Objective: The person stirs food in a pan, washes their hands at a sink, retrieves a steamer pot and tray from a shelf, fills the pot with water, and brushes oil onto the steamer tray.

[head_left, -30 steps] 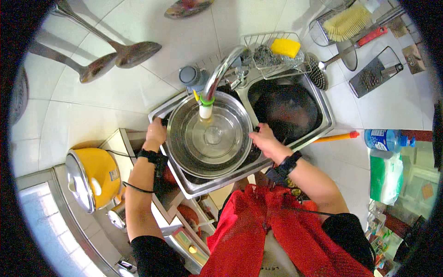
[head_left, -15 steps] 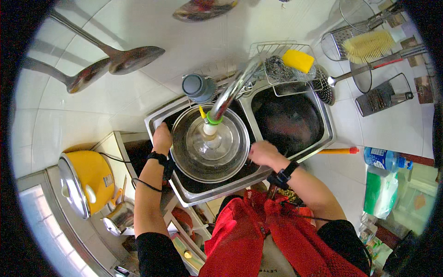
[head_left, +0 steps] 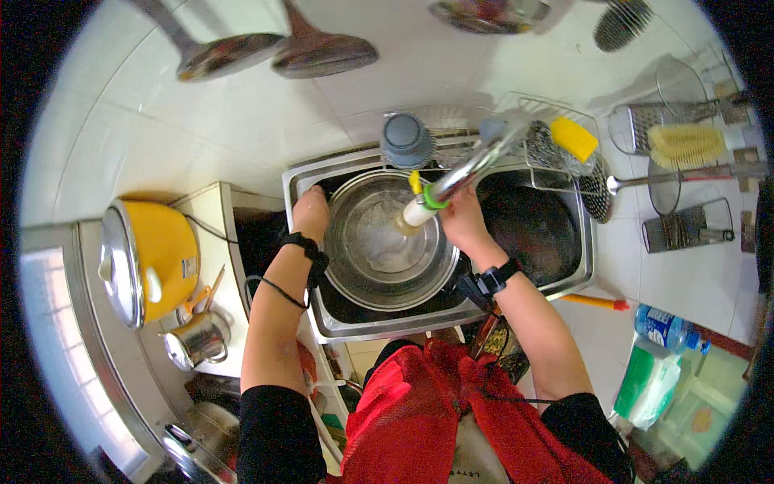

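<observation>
A steel bowl [head_left: 347, 270] sits in the left basin of the metal sink [head_left: 379, 329], with shallow, bright, rippled water inside. My left hand [head_left: 310, 216] is closed on the bowl's left side, fingertips partly hidden. Over the bowl slants the chrome faucet [head_left: 472, 165], fitted with a green ring [head_left: 434, 197], white nozzle [head_left: 417, 214] and yellow lever [head_left: 416, 181]. My right hand [head_left: 463, 218] is raised at the faucet's end, beside the green ring, fingers curled and partly behind the spout; what they grip is hidden.
A grey cup-like object [head_left: 405, 141] stands behind the bowl. A wire rack with a yellow sponge [head_left: 574, 139] is behind the dark right basin [head_left: 524, 234]. A yellow rice cooker [head_left: 165, 258] and steel pot [head_left: 193, 343] stand left. Ladles [head_left: 322, 56] hang above; a bottle [head_left: 653, 323] lies right.
My right hand has left the bowl's right side and moved up to the faucet's end. My left hand stays at the bowl's left. The view has shifted, and the bowl's water looks more disturbed.
</observation>
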Tool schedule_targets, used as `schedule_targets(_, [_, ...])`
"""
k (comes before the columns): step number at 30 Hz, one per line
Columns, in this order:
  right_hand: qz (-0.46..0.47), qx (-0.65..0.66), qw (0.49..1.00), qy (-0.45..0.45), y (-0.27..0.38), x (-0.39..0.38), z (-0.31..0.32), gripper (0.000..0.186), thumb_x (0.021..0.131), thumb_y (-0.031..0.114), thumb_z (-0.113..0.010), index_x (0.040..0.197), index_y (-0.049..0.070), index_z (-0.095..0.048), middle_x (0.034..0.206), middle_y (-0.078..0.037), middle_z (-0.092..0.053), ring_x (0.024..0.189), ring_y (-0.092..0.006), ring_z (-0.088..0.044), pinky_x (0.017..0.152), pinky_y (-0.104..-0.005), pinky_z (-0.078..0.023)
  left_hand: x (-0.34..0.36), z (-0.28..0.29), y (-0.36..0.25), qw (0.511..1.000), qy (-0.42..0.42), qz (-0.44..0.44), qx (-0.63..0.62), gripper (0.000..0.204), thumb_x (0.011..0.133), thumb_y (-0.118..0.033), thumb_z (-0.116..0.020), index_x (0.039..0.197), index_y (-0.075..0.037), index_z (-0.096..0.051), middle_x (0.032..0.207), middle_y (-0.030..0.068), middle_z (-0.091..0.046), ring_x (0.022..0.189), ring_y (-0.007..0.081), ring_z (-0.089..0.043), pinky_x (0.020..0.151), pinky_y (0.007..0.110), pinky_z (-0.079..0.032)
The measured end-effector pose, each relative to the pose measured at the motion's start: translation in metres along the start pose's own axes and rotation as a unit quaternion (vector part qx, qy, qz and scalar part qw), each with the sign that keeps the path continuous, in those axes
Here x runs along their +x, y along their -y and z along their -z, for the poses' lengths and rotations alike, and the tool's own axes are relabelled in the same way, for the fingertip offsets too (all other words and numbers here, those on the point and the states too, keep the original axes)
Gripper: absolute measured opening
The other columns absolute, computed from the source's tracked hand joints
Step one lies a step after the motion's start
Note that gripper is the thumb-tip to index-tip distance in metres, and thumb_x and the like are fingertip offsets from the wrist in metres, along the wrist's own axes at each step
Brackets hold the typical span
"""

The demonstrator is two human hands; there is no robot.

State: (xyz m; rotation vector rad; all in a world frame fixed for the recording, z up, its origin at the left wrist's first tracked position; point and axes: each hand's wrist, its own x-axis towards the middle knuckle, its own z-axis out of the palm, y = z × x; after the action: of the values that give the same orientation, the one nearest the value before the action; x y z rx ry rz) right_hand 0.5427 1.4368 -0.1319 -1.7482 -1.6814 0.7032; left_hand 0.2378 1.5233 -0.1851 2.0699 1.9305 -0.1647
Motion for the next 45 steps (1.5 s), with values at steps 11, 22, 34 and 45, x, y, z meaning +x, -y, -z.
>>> schedule_targets(11, [0.004,0.002,0.999,-0.046,0.017,0.014,-0.013,0.045,0.081,0.014,-0.064,0.118,-0.004,-0.045,0.115,-0.022,-0.052,0.111,-0.0320,-0.048,0.093,-0.0381,-0.038,-0.009,0.010,-0.015,1.000,0.004,0.024,0.016,0.018,0.082,-0.007,-0.051,0.098,0.002,-0.053,0.096,0.0213,-0.061,0.085,0.0332,-0.063,0.071,0.039,-0.053])
schedule_targets(22, [-0.005,0.224,0.974,0.038,-0.079,0.034,-0.035,0.048,0.077,-0.001,-0.061,0.120,0.007,-0.042,0.098,-0.007,-0.056,0.076,-0.0146,-0.057,0.071,-0.0289,-0.048,-0.011,0.005,-0.014,0.999,0.004,0.037,-0.007,0.022,0.081,-0.003,-0.054,0.102,0.003,-0.052,0.103,0.0206,-0.057,0.092,0.0331,-0.061,0.075,0.037,-0.053])
schedule_targets(34, [-0.006,0.128,0.990,0.063,-0.066,0.033,-0.016,0.019,0.081,0.002,-0.059,0.097,0.007,-0.050,0.088,-0.005,-0.058,0.082,-0.0165,-0.057,0.075,-0.0306,-0.047,-0.009,0.002,-0.011,0.999,0.008,0.052,-0.007,0.022,0.082,-0.006,-0.054,0.102,0.002,-0.053,0.099,0.0197,-0.059,0.090,0.0321,-0.062,0.073,0.036,-0.054])
schedule_targets(45, [-0.099,0.082,0.985,0.113,-0.005,0.003,0.010,0.030,0.078,0.001,-0.060,0.107,0.004,-0.052,0.086,-0.005,-0.060,0.079,-0.0163,-0.058,0.070,-0.0296,-0.047,-0.007,0.000,-0.012,0.999,-0.012,0.020,0.023,0.019,0.084,-0.008,-0.052,0.100,0.002,-0.053,0.096,0.0192,-0.060,0.089,0.0311,-0.063,0.072,0.036,-0.054])
